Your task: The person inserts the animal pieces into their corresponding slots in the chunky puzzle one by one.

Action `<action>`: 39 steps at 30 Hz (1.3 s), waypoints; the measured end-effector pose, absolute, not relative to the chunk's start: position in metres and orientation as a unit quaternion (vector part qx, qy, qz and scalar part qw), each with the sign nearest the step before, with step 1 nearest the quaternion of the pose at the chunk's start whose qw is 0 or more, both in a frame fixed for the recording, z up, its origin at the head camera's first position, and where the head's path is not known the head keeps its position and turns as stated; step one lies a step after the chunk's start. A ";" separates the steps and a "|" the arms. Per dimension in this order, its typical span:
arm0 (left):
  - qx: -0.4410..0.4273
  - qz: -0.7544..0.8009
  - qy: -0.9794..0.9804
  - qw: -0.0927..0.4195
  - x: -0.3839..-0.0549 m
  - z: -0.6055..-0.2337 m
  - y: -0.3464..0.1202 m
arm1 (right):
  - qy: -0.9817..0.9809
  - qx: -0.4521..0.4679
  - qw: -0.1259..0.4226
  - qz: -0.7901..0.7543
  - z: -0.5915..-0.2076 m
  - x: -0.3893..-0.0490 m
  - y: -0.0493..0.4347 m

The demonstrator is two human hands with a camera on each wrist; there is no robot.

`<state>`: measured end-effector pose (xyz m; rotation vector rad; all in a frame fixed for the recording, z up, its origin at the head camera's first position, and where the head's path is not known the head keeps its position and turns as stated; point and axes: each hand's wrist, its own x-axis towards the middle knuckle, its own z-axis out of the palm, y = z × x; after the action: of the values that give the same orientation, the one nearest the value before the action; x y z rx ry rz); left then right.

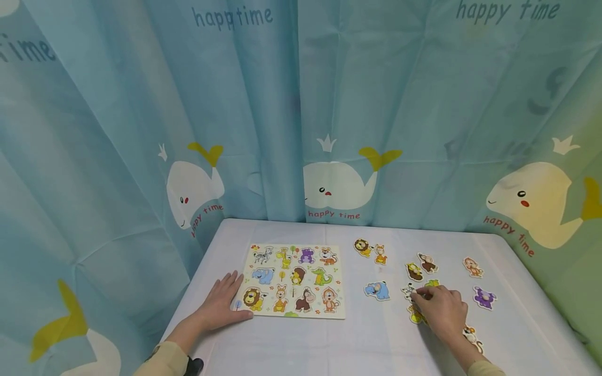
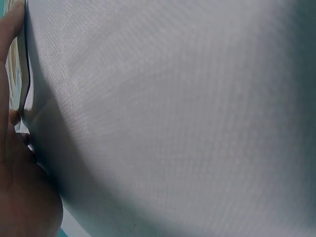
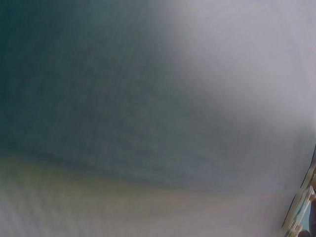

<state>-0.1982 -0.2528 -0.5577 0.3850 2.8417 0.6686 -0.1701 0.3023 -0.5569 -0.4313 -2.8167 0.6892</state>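
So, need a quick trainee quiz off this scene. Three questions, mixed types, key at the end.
1. Multiple choice: which of these, loose on the table, is nearest the board?
A) purple animal
B) zebra
C) blue elephant

2. True or false: in the head view, the right hand rests on the board.

3. Fill in: in the head view, the ____ hand is at the board's left edge.

Key:
1. C.
2. False; the right hand is off to the right of the board.
3. Left (the left hand).
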 end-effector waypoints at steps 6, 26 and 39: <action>0.129 0.225 0.961 0.096 -0.198 -0.557 -0.253 | -0.955 -0.145 0.106 0.237 -0.555 -0.169 0.302; 0.118 0.228 0.961 0.102 -0.198 -0.557 -0.252 | -0.954 -0.145 0.108 0.239 -0.553 -0.170 0.300; 0.119 0.232 0.960 0.102 -0.195 -0.552 -0.250 | -0.954 -0.129 0.122 0.242 -0.551 -0.174 0.299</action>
<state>-0.1951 -0.2497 -0.5523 0.3523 2.8347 0.6850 -0.1744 0.2988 -0.5508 -0.3751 -2.7840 0.7063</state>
